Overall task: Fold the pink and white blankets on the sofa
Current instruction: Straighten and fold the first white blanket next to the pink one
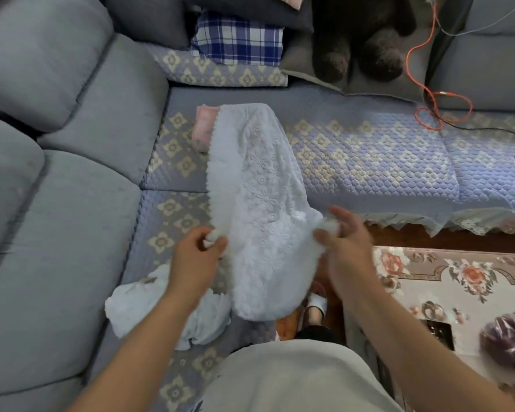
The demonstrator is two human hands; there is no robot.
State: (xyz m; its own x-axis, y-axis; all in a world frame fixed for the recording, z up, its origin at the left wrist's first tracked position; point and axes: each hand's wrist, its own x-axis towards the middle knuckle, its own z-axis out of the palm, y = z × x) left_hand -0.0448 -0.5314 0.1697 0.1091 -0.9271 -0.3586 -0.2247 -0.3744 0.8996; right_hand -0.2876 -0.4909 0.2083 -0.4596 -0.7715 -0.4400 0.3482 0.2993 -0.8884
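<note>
A white embossed blanket (259, 197) stretches from the sofa seat toward me, its near end hanging off the seat's front. My left hand (198, 252) pinches its left edge. My right hand (344, 242) pinches a corner on the right side. Under the blanket's far end a pink blanket (202, 126) shows only as a small folded strip on the seat. Another white cloth (149, 310) lies bunched on the seat below my left forearm.
The grey corner sofa (57, 144) has a quilted patterned cover (369, 156). A plaid pillow (238, 40), a dark plush toy (360, 40) and an orange cable (428, 96) lie at the back. A floral-covered table (446, 292) stands at the right.
</note>
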